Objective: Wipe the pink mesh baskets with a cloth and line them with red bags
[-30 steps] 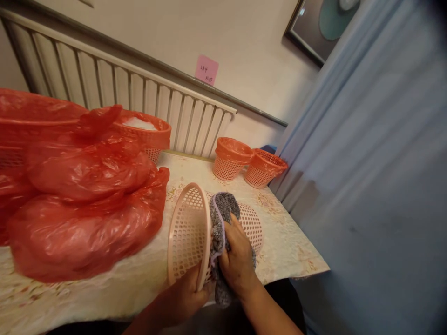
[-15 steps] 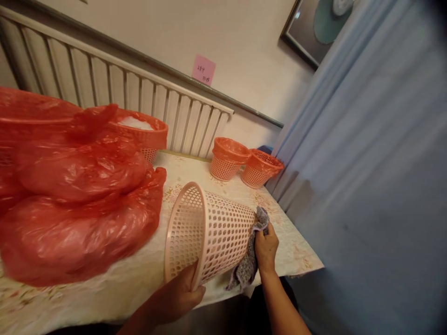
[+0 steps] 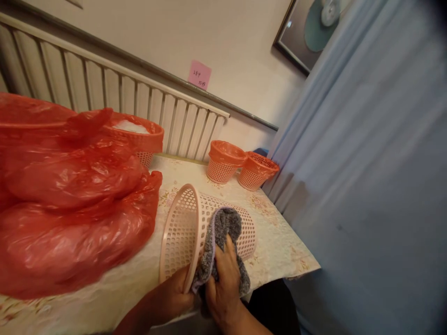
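A pale pink perforated basket [image 3: 179, 232] lies on its side over the flowered tablecloth, its open mouth facing left. My left hand [image 3: 171, 295] grips the lower part of its rim, with the thumb and fingers closed on it. Against the basket's outer wall, my right hand [image 3: 225, 284] presses a grey cloth [image 3: 226, 223] with a light purple edge. The cloth covers the middle of the wall and hangs down past my fingers on both sides.
Red plastic bags [image 3: 73, 223] fill the table's left side, with a red-lined basket [image 3: 148, 139] behind them. Two smaller lined baskets [image 3: 221, 163] [image 3: 256, 172] stand at the back. A blue curtain [image 3: 349, 186] hangs at right; a radiator [image 3: 118, 93] runs behind.
My right hand has moved left with the cloth, from the basket's base end to the middle of its side near the rim. My left hand still holds the rim. The view has shifted slightly.
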Action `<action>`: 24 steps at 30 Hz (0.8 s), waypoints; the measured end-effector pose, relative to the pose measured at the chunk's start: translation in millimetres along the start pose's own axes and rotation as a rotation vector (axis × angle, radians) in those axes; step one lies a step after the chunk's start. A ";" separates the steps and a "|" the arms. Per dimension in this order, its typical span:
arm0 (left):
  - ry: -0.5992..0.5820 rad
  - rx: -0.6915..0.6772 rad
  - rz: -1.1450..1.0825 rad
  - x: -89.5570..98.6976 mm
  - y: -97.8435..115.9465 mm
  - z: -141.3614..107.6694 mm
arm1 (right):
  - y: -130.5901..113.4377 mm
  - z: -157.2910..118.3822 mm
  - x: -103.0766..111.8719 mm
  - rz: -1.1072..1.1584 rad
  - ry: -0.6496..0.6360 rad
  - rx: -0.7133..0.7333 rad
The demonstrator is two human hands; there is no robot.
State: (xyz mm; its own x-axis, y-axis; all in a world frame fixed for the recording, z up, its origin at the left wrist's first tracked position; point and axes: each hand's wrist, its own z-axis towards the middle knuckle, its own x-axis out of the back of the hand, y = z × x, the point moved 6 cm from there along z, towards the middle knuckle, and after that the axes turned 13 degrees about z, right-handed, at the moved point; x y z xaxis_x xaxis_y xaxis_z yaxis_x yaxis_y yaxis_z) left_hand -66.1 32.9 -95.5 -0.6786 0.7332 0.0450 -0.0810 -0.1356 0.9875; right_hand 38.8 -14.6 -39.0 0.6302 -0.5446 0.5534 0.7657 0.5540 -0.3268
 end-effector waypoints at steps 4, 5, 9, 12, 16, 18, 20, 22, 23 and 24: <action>0.040 0.094 0.277 5.9 -13.0 -1.0 | -0.8 49.1 2.8 0.066 -0.113 0.006; 0.049 0.117 0.307 7.0 -15.2 -1.5 | 2.4 60.7 4.1 0.094 -0.132 -0.006; 0.009 0.155 0.297 4.8 -15.0 -2.9 | 15.9 92.6 9.0 0.186 -0.114 -0.078; -0.014 0.148 0.286 3.4 -15.8 -3.5 | 17.9 96.3 8.4 0.190 -0.063 -0.073; 0.004 0.125 0.328 2.1 -30.4 -5.3 | 16.7 83.0 5.6 0.171 -0.015 -0.056; 0.033 0.110 0.291 -0.3 -33.9 -6.4 | 17.5 74.8 4.7 0.164 -0.007 -0.062; 0.094 0.110 0.189 -2.9 -27.4 -6.3 | 18.6 68.2 4.4 0.155 -0.009 -0.068; 0.170 0.099 0.050 -5.8 -8.6 -3.6 | 20.1 63.5 4.4 0.149 -0.022 -0.084; 0.206 0.089 -0.011 -7.3 4.2 -0.9 | 20.5 61.8 4.6 0.150 -0.029 -0.092; 0.257 0.077 -0.063 -7.7 18.0 2.4 | 20.6 60.4 5.1 0.153 -0.035 -0.099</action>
State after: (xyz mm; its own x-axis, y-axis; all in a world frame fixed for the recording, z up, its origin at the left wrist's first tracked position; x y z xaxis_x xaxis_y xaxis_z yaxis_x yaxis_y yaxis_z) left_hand -60.6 26.4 -77.7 -0.8375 0.5444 -0.0466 -0.0793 -0.0368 0.9962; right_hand 50.0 32.1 3.3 0.7368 -0.4358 0.5170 0.6713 0.5630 -0.4821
